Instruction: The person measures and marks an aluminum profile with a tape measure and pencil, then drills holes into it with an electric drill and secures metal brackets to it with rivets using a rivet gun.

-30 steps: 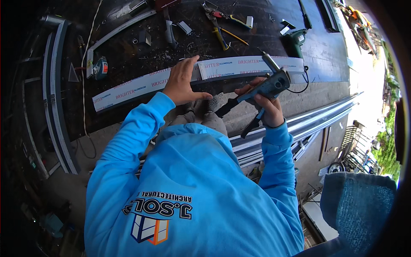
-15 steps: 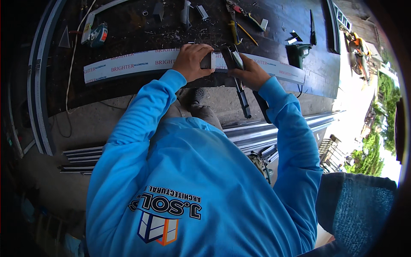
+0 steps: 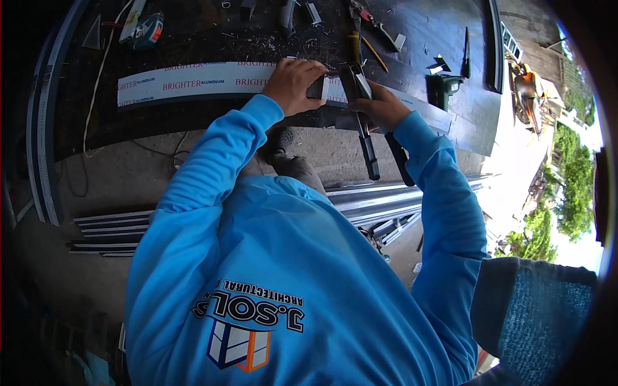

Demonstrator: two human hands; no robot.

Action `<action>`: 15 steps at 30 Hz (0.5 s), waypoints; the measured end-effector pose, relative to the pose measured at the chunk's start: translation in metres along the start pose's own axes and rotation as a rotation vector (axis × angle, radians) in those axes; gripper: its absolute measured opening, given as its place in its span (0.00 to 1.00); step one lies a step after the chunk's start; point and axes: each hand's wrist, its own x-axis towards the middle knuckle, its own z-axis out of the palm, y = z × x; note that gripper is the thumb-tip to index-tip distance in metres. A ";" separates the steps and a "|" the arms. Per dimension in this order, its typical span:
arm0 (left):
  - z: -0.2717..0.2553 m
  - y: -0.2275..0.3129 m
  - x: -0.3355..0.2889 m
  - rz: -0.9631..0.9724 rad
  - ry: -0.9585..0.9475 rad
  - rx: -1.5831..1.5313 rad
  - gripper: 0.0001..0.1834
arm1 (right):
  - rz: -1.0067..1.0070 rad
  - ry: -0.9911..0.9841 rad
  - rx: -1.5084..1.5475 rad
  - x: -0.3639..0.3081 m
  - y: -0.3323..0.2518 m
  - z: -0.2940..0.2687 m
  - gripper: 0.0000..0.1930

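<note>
A long aluminium bar with printed white protective film lies across the dark table in front of me. My left hand rests at its middle, fingers and thumb closed around a short grey metal piece set across the bar. My right hand grips a black two-handled hand tool just right of that piece. The tool's head lies over the bar and its handles reach past the table's near edge, spread apart. The tool's tip and its contact with the bar are hard to make out.
Beyond the bar lie snips, yellow-handled pliers, metal offcuts and shavings. A dark green tool stands near the bar's right end; a teal-and-black tape measure lies far left. Metal profiles lie below the table.
The view has shifted slightly. Both hands keep their places at the bar's middle, and the tool's head sits a little farther right of the short piece, its handles more upright.
</note>
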 end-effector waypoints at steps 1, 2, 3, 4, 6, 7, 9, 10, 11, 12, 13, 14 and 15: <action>0.001 0.000 -0.001 -0.003 -0.010 -0.007 0.36 | -0.118 0.042 -0.197 0.002 0.002 0.002 0.30; 0.002 -0.001 -0.002 -0.005 -0.009 -0.008 0.36 | -0.237 0.084 -0.395 0.004 0.005 0.003 0.29; 0.003 -0.001 -0.001 0.016 0.025 -0.003 0.37 | -0.238 0.082 -0.397 0.008 0.008 0.005 0.29; 0.003 0.000 -0.001 0.038 0.059 0.001 0.37 | -0.247 0.067 -0.430 0.013 0.009 0.007 0.29; 0.002 0.002 -0.003 0.065 0.138 0.022 0.39 | -0.258 0.052 -0.466 0.017 0.014 0.009 0.30; 0.001 0.006 -0.004 0.091 0.217 0.045 0.41 | -0.213 0.067 -0.478 0.016 0.012 0.010 0.32; 0.005 0.042 -0.028 -0.167 0.255 -0.186 0.46 | -0.167 0.094 -0.487 0.017 0.009 0.008 0.34; 0.010 0.064 -0.045 -0.253 0.193 -0.358 0.51 | -0.166 0.103 -0.480 0.016 0.006 0.010 0.33; 0.037 0.093 -0.063 -0.528 0.034 -0.754 0.53 | -0.164 0.112 -0.476 0.015 0.005 0.013 0.33; 0.062 0.121 -0.070 -0.797 -0.138 -1.149 0.55 | -0.171 0.109 -0.481 0.015 0.005 0.014 0.33; 0.060 0.143 -0.062 -0.930 -0.421 -1.481 0.72 | -0.139 0.124 -0.475 0.014 0.010 0.015 0.34; 0.071 0.162 -0.052 -0.767 -0.507 -1.594 0.70 | -0.111 0.141 -0.472 0.015 0.011 0.017 0.34; 0.091 0.189 -0.047 -0.848 -0.331 -1.492 0.64 | -0.114 0.143 -0.473 0.015 0.011 0.019 0.34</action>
